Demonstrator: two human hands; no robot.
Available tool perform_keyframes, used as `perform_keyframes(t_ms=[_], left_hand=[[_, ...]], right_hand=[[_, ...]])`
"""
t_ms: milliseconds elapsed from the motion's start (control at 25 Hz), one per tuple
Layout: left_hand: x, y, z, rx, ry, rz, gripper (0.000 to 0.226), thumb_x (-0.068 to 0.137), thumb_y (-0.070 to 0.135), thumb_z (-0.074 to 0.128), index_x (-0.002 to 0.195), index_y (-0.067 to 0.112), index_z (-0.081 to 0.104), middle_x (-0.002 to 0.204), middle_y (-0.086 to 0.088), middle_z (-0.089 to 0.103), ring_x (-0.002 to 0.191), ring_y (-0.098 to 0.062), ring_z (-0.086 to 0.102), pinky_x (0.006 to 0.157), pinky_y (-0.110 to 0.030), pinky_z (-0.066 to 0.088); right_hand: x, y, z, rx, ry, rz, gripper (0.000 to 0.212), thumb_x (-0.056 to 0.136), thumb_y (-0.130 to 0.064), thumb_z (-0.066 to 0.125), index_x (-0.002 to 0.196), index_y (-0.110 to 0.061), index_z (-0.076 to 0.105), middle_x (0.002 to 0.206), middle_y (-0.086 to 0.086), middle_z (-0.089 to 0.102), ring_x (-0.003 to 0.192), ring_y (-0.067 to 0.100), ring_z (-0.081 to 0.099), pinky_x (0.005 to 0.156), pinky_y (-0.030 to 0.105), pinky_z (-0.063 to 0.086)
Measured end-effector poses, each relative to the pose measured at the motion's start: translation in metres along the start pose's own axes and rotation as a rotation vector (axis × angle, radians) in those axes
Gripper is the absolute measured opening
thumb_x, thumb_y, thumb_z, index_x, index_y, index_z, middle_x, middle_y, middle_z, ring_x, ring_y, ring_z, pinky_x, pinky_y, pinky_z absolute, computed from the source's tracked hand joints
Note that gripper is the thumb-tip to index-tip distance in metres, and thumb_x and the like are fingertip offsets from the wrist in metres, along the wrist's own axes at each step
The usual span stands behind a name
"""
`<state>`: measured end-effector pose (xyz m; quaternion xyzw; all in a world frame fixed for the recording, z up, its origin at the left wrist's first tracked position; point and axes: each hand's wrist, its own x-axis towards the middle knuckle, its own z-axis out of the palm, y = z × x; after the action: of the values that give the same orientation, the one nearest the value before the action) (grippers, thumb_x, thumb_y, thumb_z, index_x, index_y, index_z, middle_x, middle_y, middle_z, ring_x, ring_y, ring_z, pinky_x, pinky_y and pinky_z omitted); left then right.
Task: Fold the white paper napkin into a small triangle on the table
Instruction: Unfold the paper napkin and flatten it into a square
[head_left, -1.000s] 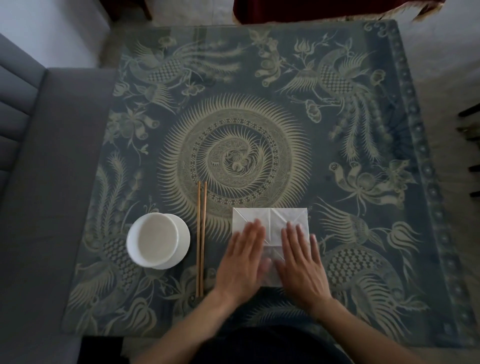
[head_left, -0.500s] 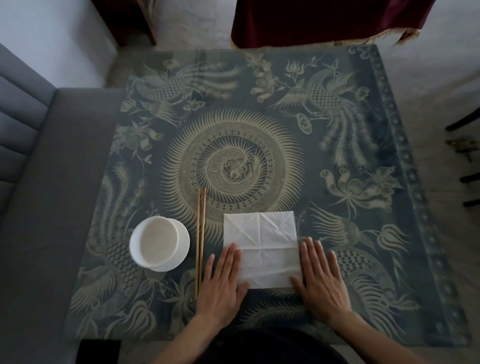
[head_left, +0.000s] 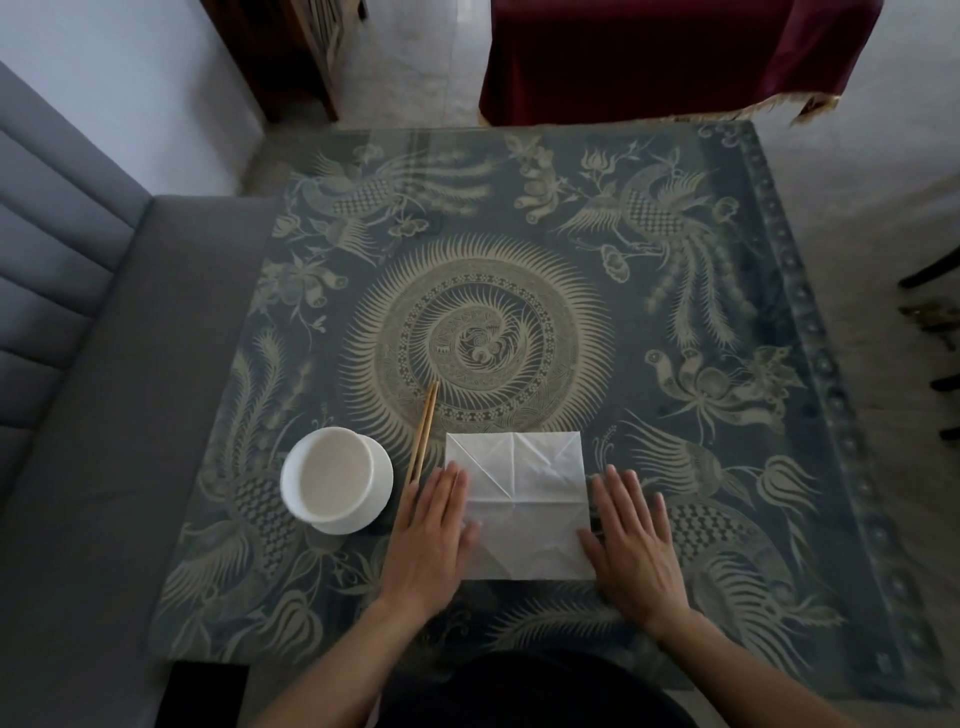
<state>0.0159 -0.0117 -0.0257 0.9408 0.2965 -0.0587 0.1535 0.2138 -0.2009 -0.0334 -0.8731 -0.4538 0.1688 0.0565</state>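
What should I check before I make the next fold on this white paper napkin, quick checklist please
1. White paper napkin lies flat and unfolded: ok.
2. Left hand flat at its left edge: ok.
3. Right hand flat at its right edge: ok.
4. Pair of wooden chopsticks clear of the napkin: ok, though under the left hand.
5. White round bowl away from the napkin: ok.
6. Napkin square enough for a triangle: cannot tell.

Grey sofa (head_left: 78, 364), maroon cloth (head_left: 675, 57)
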Motion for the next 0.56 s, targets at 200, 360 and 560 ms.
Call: perform_keyframes(t_ms=[200,360,560], left_hand=[[0.046,-0.006,-0.028,0.005,0.082,0.048,0.044,0.092,0.023,0.063,0.134,0.012,0.054,0.137,-0.007,0.052,0.122,-0.029,0.05,0.102,-0.043,0.04],[0.071,-0.008,-0.038,0.056,-0.008,0.066,0.047,0.09,0.024,0.064,0.135,0.018,0.052,0.142,-0.002,0.046,0.128,-0.024,0.043,0.104,-0.042,0.035],[0.104,-0.002,-0.047,0.047,-0.097,-0.105,0.052,0.087,0.025,0.063,0.136,0.023,0.047,0.132,0.0,0.047,0.123,-0.023,0.046,0.097,-0.044,0.036]], right_hand=[[0.047,-0.01,-0.015,0.06,0.02,0.151,0.07,0.098,-0.054,0.037,0.154,-0.016,0.018,0.161,0.003,0.021,0.149,0.024,0.004,0.119,0.048,0.008],[0.085,-0.013,-0.035,-0.016,0.037,0.191,0.071,0.088,-0.06,0.053,0.144,-0.019,0.037,0.143,0.006,0.038,0.132,0.03,0.03,0.109,0.049,0.028],[0.1,-0.029,-0.034,0.008,0.007,0.175,0.069,0.082,-0.059,0.064,0.136,-0.023,0.043,0.133,0.004,0.042,0.122,0.03,0.037,0.097,0.05,0.037]])
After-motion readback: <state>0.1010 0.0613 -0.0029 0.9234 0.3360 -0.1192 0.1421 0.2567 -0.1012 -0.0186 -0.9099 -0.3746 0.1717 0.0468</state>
